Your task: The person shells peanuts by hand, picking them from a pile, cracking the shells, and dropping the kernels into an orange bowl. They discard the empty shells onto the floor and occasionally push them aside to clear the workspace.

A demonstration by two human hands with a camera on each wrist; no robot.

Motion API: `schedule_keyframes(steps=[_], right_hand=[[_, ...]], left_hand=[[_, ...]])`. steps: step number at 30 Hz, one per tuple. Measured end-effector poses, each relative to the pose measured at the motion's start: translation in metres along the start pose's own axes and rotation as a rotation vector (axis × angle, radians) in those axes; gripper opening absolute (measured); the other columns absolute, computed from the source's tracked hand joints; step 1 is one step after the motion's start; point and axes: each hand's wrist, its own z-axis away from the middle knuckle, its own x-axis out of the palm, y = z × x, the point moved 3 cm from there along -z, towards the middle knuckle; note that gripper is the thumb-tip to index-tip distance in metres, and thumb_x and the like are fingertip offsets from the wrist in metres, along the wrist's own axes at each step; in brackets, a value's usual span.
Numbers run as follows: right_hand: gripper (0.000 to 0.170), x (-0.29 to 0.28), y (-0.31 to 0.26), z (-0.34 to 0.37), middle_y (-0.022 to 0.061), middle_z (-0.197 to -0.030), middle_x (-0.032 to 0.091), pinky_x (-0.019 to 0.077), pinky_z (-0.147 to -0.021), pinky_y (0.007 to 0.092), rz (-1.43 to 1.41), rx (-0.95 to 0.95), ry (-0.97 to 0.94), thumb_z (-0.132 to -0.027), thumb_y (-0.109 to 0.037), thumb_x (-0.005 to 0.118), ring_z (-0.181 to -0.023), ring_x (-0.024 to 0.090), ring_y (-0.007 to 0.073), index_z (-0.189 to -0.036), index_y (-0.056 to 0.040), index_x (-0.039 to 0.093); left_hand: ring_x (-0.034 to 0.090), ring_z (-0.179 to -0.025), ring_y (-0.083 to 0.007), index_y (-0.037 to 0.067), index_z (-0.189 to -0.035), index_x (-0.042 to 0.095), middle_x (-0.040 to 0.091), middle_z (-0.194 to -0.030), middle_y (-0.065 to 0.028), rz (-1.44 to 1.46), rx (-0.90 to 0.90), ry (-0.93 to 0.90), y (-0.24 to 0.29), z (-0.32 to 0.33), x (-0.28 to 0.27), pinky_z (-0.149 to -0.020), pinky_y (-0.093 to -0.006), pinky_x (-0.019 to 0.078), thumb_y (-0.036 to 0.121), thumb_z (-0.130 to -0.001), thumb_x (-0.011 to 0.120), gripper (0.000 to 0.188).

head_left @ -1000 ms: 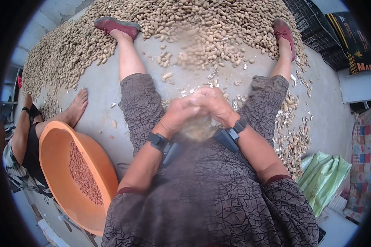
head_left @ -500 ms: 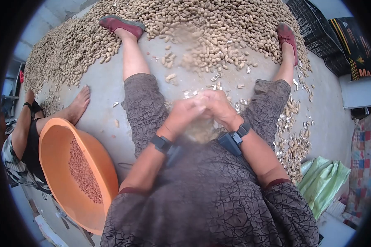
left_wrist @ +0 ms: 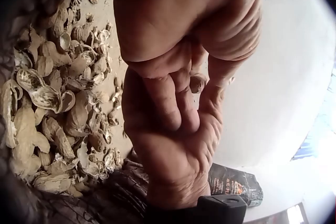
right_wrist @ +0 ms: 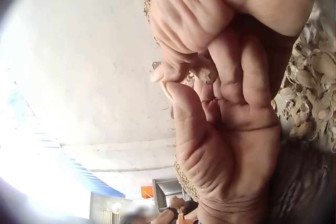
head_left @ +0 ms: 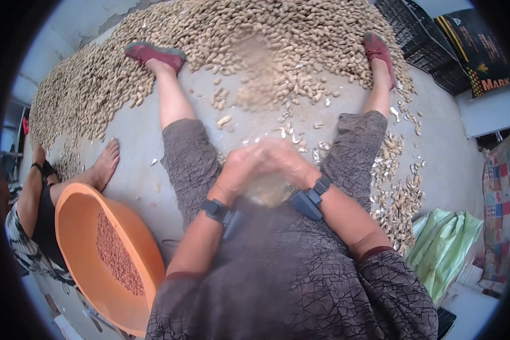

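Both hands meet fingertip to fingertip between the person's spread legs, over a heap of broken shells (left_wrist: 58,103). My left hand (head_left: 241,170) and right hand (head_left: 286,161) work together on one peanut. In the right wrist view the peanut (right_wrist: 205,71) shows between the curled fingers, with a thin pale piece (right_wrist: 167,91) by the two thumb tips. The left wrist view shows only the end of the peanut (left_wrist: 197,83), the rest covered by fingers. Each wrist wears a dark strap with a camera.
A wide pile of unshelled peanuts (head_left: 300,28) spreads in front. At left stands an orange tub (head_left: 73,243) with red shelled kernels (head_left: 116,249), beside another person's bare foot (head_left: 103,164). On the right are scattered shells (head_left: 399,198), a green sack (head_left: 445,249) and black crates (head_left: 425,45).
The hands stay joined, their fingers shifting round the peanut and blurred now. After rising slightly in the head view, most of the scene now sits lower, as the head view has tilted.
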Motion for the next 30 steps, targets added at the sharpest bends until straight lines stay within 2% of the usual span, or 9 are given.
schedule_keyframes(steps=[3,6,9,14,20,25,27,28,30], right_hand=[[0.032,-0.008,-0.007,-0.002,0.0033,-0.071,0.059,0.0404,-0.053,0.0215,0.216,-0.005,-0.036,-0.091,-0.035,0.057,-0.059,0.051,0.0074,-0.084,-0.0035,0.056],[0.028,-0.013,-0.01,-0.004,0.0017,-0.068,0.06,0.0392,-0.052,0.0178,0.138,-0.013,-0.002,-0.09,-0.032,0.059,-0.056,0.049,0.0056,-0.083,-0.0053,0.058],[0.025,-0.019,-0.01,-0.006,0.0008,-0.068,0.06,0.0388,-0.051,0.0162,0.138,0.009,0.027,-0.089,-0.029,0.061,-0.055,0.049,0.0045,-0.083,-0.0052,0.059],[0.017,-0.029,0.002,-0.01,-0.0017,-0.078,0.059,0.0431,-0.059,0.02,0.04,0.085,-0.015,-0.087,-0.022,0.061,-0.068,0.053,0.0055,-0.094,-0.0062,0.061],[0.016,-0.026,0.007,-0.013,-0.0021,-0.078,0.058,0.0429,-0.054,0.0208,0.127,0.073,0.056,-0.085,-0.02,0.062,-0.065,0.053,0.0061,-0.09,-0.0057,0.062],[0.016,-0.012,0.005,-0.01,0.0038,-0.062,0.057,0.039,-0.041,0.0177,0.21,-0.077,0.163,-0.085,-0.015,0.062,-0.048,0.05,0.0064,-0.077,-0.0011,0.058],[0.016,-0.01,0.004,-0.009,0.0045,-0.063,0.058,0.0403,-0.041,0.018,0.232,-0.081,0.169,-0.085,-0.014,0.061,-0.049,0.051,0.0068,-0.077,-0.0005,0.057],[0.015,-0.009,0.003,-0.009,0.0051,-0.064,0.059,0.0416,-0.042,0.0184,0.259,-0.104,0.172,-0.085,-0.013,0.06,-0.05,0.052,0.0072,-0.078,0.0001,0.057],[0.014,-0.009,0.005,-0.01,0.006,-0.065,0.059,0.0423,-0.043,0.0184,0.231,-0.103,0.163,-0.085,-0.011,0.059,-0.051,0.053,0.0076,-0.079,0.0008,0.057]], left_hand=[[0.062,-0.075,-0.0155,-0.004,-0.113,0.053,0.064,-0.087,-0.0072,-0.032,0.05,0.043,-0.005,-0.009,0.001,-0.074,-0.0288,0.0516,0.02,-0.095,0.048,0.03],[0.055,-0.061,-0.008,0.001,-0.112,0.056,0.059,-0.075,-0.0018,-0.13,0.07,0.218,0.003,-0.009,-0.002,-0.057,-0.0217,0.0477,0.019,-0.095,0.048,0.026],[0.051,-0.059,-0.0067,0.001,-0.111,0.056,0.057,-0.073,-0.0008,-0.329,0.08,0.291,0.009,-0.011,0.01,-0.054,-0.0211,0.0445,0.015,-0.094,0.045,0.025],[0.049,-0.062,-0.0069,-0.001,-0.105,0.055,0.054,-0.072,-0.0004,-0.58,0.208,0.287,0.008,-0.015,0.018,-0.057,-0.0222,0.0429,0.013,-0.093,0.043,0.022],[0.05,-0.067,-0.008,-0.001,-0.098,0.055,0.055,-0.074,-0.0021,-0.519,0.255,0.36,0.0,-0.014,0.018,-0.06,-0.024,0.0436,0.012,-0.093,0.041,0.019],[0.049,-0.064,-0.0072,0.0,-0.1,0.055,0.054,-0.073,-0.0015,-0.567,0.335,0.461,-0.017,-0.021,-0.006,-0.058,-0.023,0.0425,0.01,-0.094,0.039,0.02],[0.059,-0.079,-0.015,0.0,-0.096,0.059,0.063,-0.087,-0.0093,-0.858,0.392,0.367,-0.016,-0.02,-0.01,-0.072,-0.0296,0.0488,0.011,-0.089,0.049,0.017],[0.059,-0.079,-0.015,0.0,-0.096,0.059,0.063,-0.087,-0.0093,-0.857,0.382,0.372,-0.014,-0.019,-0.009,-0.072,-0.0296,0.0488,0.011,-0.089,0.049,0.017],[0.058,-0.079,-0.0165,0.001,-0.097,0.06,0.062,-0.089,-0.0081,-0.412,0.153,0.418,-0.018,-0.019,-0.011,-0.072,-0.0303,0.0492,0.009,-0.086,0.053,0.016]])
